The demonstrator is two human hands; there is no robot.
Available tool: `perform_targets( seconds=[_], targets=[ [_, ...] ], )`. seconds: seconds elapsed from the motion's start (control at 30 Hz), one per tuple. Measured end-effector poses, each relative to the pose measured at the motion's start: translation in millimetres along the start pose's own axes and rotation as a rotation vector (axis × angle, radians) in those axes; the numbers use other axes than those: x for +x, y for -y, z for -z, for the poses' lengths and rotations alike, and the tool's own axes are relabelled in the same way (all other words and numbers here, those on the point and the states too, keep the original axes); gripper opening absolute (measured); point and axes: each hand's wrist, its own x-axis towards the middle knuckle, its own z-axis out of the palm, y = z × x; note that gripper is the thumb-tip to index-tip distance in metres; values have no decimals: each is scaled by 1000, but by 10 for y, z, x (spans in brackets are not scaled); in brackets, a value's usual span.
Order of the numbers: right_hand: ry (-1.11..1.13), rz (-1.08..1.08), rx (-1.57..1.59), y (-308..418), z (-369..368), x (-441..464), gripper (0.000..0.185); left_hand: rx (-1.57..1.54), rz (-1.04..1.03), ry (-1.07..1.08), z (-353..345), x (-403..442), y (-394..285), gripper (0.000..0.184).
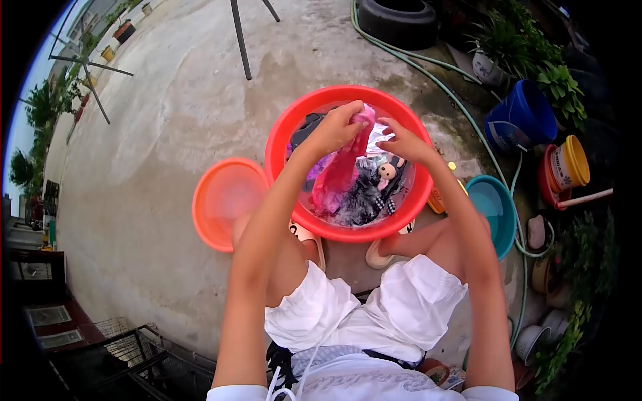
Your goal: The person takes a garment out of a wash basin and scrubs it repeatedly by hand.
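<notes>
My left hand [340, 127] grips the top of a wet pink cloth [340, 175] and lifts it, its lower end hanging down among the laundry. To the right of the cloth, my right hand [406, 142] is raised with fingers apart, holding nothing. Both hands are over a big red basin [279, 148] of water. In it lie dark clothes [364, 200], a white piece [379, 139] and a small doll-like figure [387, 172] with a pale face.
An orange-red basin [212, 179] stands at the left, a teal basin [506, 230] at the right. A yellow bottle [437, 202] is partly hidden by my right arm. Farther right are a green hose [473, 119], a blue bucket [520, 120], a yellow bucket [568, 160] and a tire [398, 23].
</notes>
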Motion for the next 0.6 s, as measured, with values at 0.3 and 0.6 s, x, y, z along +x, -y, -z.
perform_targets(
  seconds=[0.3,0.6],
  targets=[
    [-48,240,358,386,-92,337,34,-337,35,-88,325,-74,-189,8],
    [-311,195,602,706,116,251,14,-481,261,-108,580,-103,-196,43]
  ],
)
